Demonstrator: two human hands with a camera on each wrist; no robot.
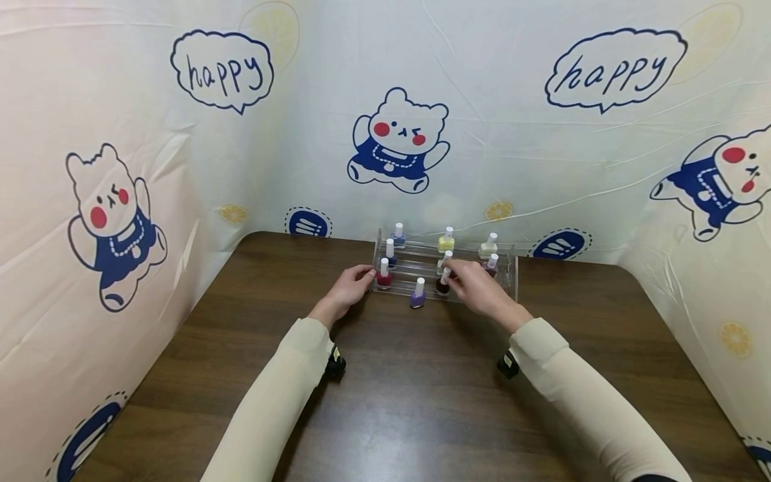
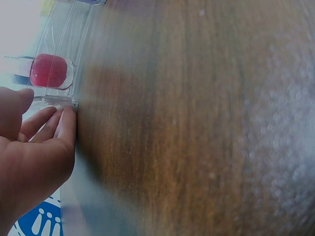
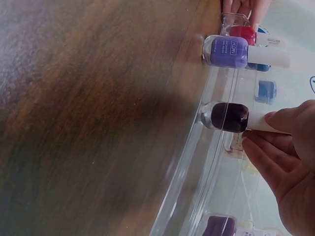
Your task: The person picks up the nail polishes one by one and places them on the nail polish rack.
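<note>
- Fingertips of the right hand (image 3: pixel 288 147) pinch the white cap of the dark bottle (image 3: pixel 230 117) – plain only in the wrist view.
- Left hand (image 2: pixel 34 157), fingers straight, touches the clear rack (image 1: pixel 508 271) end.
- Rack's front step holds the dark bottle and red bottle (image 1: pixel 384 274); the purple bottle (image 1: pixel 418 294) stands before it on the table (image 1: pixel 421 402).

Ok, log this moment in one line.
left hand touches clear tiered rack | right hand pinches dark nail polish bottle cap | purple bottle on table
</note>
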